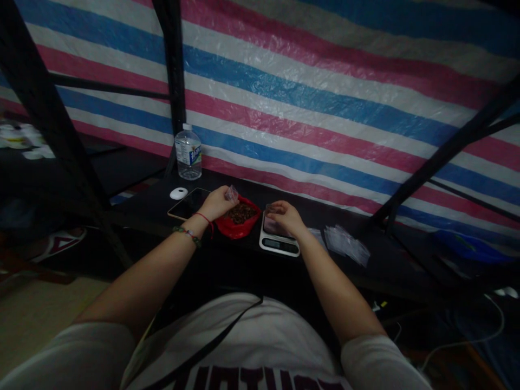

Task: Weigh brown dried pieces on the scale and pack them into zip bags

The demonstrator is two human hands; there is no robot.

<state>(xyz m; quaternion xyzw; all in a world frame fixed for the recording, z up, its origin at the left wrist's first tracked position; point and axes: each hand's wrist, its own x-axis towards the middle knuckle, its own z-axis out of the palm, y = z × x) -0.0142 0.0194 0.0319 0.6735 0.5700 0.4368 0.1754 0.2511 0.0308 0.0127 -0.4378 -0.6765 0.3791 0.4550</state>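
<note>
My left hand (pixel 219 203) is closed on a small clear plastic piece (pixel 232 194), whose exact shape I cannot make out. It is at the left edge of an open red bag (pixel 233 232) holding loose brown dried bits (pixel 242 213). Over a white digital scale (pixel 279 247) is my right hand (pixel 286 216), its fingers bent around what looks like a clear plastic bag (pixel 268 210) on the weighing plate. The scale's display is too dim to read. Several flat clear plastic bags (pixel 346 245) lie to the right of the scale.
A phone (pixel 187 203) and a white oval object (pixel 179 193) lie left of the red bag. Behind them stands a large clear bottle (pixel 189 154). Dark metal posts (pixel 175 70) frame the black tabletop, with a striped plastic sheet (pixel 304 114) behind. A blue item (pixel 467 246) is at right.
</note>
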